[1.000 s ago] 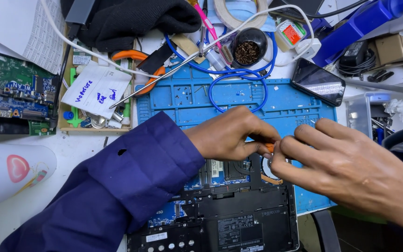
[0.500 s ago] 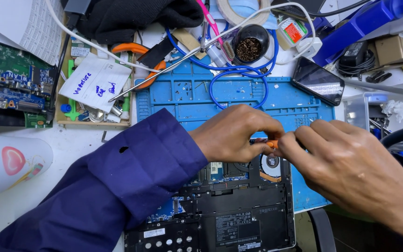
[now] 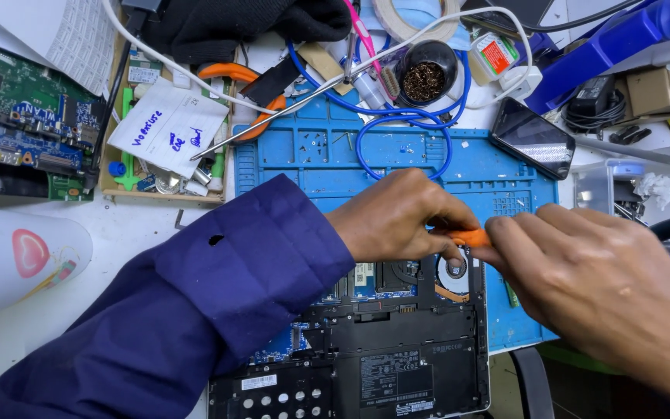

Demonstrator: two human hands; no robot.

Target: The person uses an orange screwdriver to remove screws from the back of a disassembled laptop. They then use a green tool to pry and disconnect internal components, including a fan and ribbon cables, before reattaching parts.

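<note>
An opened laptop (image 3: 397,357) lies underside up on a blue repair mat (image 3: 327,159), its dark inner frame, circuit board and round fan (image 3: 453,273) exposed. My left hand (image 3: 397,217), in a dark blue sleeve, and my right hand (image 3: 599,287) meet above the fan. Both pinch a small orange tool (image 3: 471,237) between their fingertips. The tool's tip is hidden by my fingers.
A green circuit board (image 3: 17,124) lies at the far left beside a paper note (image 3: 168,128) on a parts tray. A blue cable (image 3: 405,128), a phone (image 3: 533,138), a tin of brass wool (image 3: 426,77), orange pliers and a black cloth crowd the back. A white cup (image 3: 9,260) lies left.
The view has shifted slightly. My hands stay together over the fan, with the orange tool now showing more between the fingers.
</note>
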